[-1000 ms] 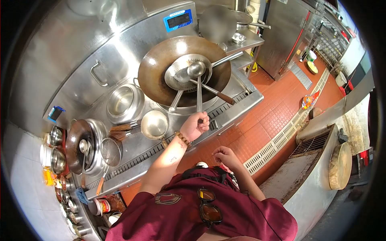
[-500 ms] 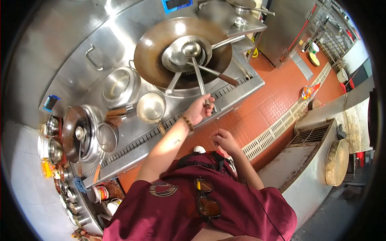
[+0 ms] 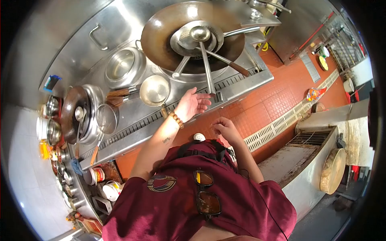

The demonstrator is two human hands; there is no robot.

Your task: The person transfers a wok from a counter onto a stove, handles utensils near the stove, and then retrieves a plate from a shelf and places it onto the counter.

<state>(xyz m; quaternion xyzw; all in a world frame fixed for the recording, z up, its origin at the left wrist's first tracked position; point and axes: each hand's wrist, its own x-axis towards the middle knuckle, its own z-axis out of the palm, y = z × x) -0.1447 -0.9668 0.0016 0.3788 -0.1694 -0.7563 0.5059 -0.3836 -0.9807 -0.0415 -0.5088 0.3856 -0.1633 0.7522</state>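
My left hand (image 3: 194,103) is open near the stove's front edge, its fingers spread just beside the handle end of a metal ladle (image 3: 200,33). The ladle rests in a large brown wok (image 3: 155,36), on top of perforated strainers (image 3: 181,43) whose handles stick out over the rim. A wooden-handled tool (image 3: 240,69) leans out to the right. My right hand (image 3: 226,130) hangs in front of my body with bent fingers; whether anything is in it cannot be made out. A small metal pan (image 3: 154,90) sits left of my left hand.
Left on the steel stove are a lidless pot (image 3: 120,66), a brush (image 3: 117,96), a mesh skimmer (image 3: 106,119) and a smaller wok (image 3: 72,116). At right stand a steel counter (image 3: 307,195) and a round wooden board (image 3: 333,171) above the red tiled floor.
My left hand has let go of the ladle handle and opened, shifting slightly left of it. The ladle stays in the wok. The view has tilted downward.
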